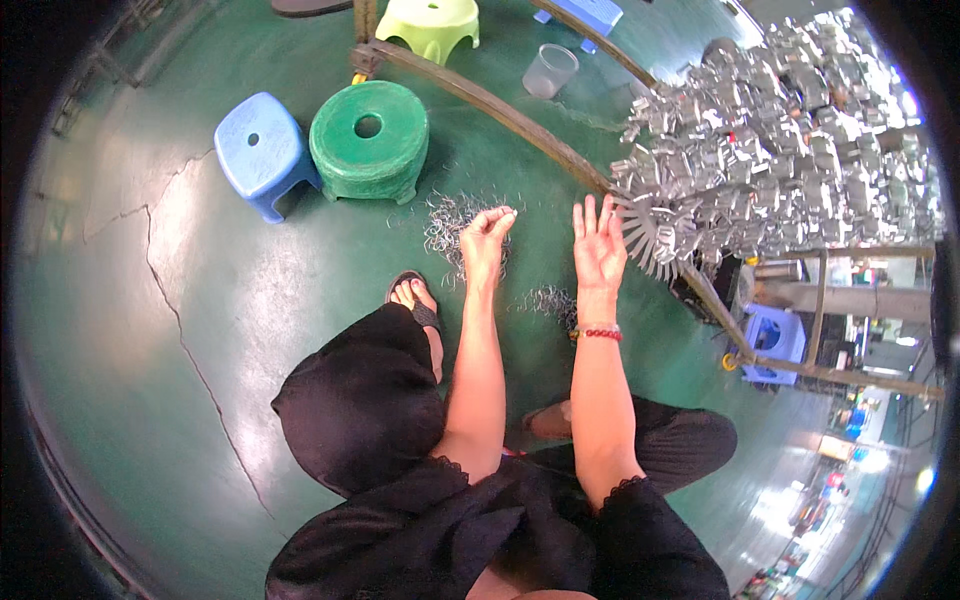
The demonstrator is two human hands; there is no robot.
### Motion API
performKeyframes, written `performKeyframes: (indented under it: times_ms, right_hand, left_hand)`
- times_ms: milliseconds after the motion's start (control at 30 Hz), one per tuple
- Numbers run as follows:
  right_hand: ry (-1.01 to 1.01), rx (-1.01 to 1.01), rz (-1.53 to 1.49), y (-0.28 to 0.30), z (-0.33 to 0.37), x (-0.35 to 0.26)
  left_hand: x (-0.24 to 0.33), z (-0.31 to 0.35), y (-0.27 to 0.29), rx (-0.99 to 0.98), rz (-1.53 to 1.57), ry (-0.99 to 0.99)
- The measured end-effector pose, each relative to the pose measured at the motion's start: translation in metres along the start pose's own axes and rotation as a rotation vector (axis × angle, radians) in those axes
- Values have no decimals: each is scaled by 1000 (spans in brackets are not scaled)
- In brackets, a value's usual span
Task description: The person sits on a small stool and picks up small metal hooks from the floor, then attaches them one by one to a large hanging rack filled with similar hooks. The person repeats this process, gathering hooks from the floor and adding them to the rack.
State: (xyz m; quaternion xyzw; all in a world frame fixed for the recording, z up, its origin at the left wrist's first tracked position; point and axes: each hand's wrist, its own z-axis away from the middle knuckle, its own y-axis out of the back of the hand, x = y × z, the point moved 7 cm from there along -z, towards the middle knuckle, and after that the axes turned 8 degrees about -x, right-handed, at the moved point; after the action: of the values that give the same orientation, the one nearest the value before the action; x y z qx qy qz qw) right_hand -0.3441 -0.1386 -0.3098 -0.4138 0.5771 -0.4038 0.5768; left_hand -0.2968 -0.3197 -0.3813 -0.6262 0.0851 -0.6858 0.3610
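Observation:
My left hand (484, 242) is held over a loose heap of thin curled metal bits (447, 230) on the green floor. Its thumb and fingers are pinched together; whatever is between them is too small to name. To its right, my right hand (600, 248) has its palm turned up and its fingers stretched out, with a red bead bracelet at the wrist. Those fingertips come close to a fan of flat grey metal strips (650, 235), at the edge of a large pile of shiny bent metal pieces (770, 150). I cannot tell whether they touch.
A smaller heap of curled bits (550, 300) lies below my hands. Beyond stand a blue stool (262, 150), a green round stool (345, 155) and a yellow-green stool (440, 30). A clear plastic cup (550, 72) sits behind a long frame bar (500, 112). Another blue stool (775, 340) is at right.

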Motion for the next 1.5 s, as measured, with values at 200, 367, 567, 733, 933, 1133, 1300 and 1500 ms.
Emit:
performKeyframes:
  times_ms: [200, 367, 567, 733, 933, 1133, 1300, 1500]
  right_hand:
    - [99, 73, -97, -3, -14, -14]
    - [111, 64, -189, -2, -15, -14]
    - [107, 47, -80, -3, -8, -24]
    - [145, -29, -33, -14, -3, -33]
    - [14, -40, 72, -5, 1, -38]
    - [-31, -60, 130, 0, 2, -50]
    - [-110, -65, 204, 3, 3, -69]
    - [-183, -103, 199, 24, -6, -98]
  left_hand:
    - [0, -4, 4, 2, -27, 5]
    - [7, -3, 0, -28, -38, -24]
    - [9, -2, -3, -63, -11, -78]
    - [10, -5, 2, -55, -100, -84]
    - [14, -2, -4, -104, -98, -123]
    - [16, 0, -4, -119, -135, -138]
    - [29, 6, -7, -114, -248, -119]
    - [28, 6, -7, -116, -269, -114]
